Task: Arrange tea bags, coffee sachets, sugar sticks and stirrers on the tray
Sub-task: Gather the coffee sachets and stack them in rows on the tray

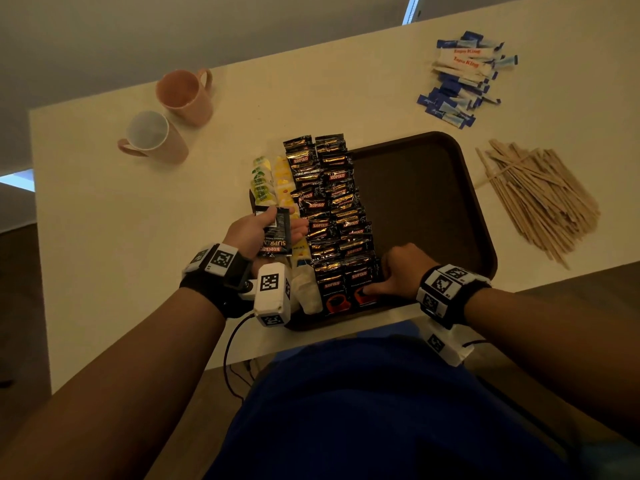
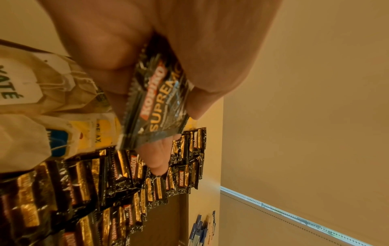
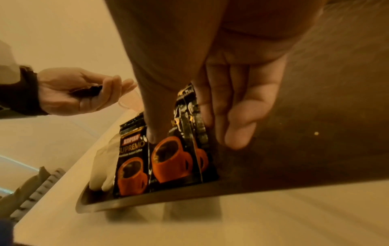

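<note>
A dark brown tray [image 1: 415, 202] lies on the pale table. Tea bags [image 1: 273, 178] line its left edge. Beside them, black coffee sachets [image 1: 329, 209] overlap in two columns running front to back. My left hand [image 1: 277, 223] hovers over the tea bags, palm up, gripping a few spare sachets [image 2: 155, 106]. My right hand [image 1: 391, 275] is at the tray's near edge. It pinches the front coffee sachet [image 3: 174, 159], thumb on top and fingers against its right side. Sugar sticks [image 1: 464, 77] and wooden stirrers [image 1: 540, 195] lie on the table off the tray.
Two pink mugs [image 1: 183, 95] [image 1: 152, 136] stand at the back left of the table. The tray's right half [image 3: 294, 133] is bare. The table's near edge runs just below the tray, close to my blue-clad lap.
</note>
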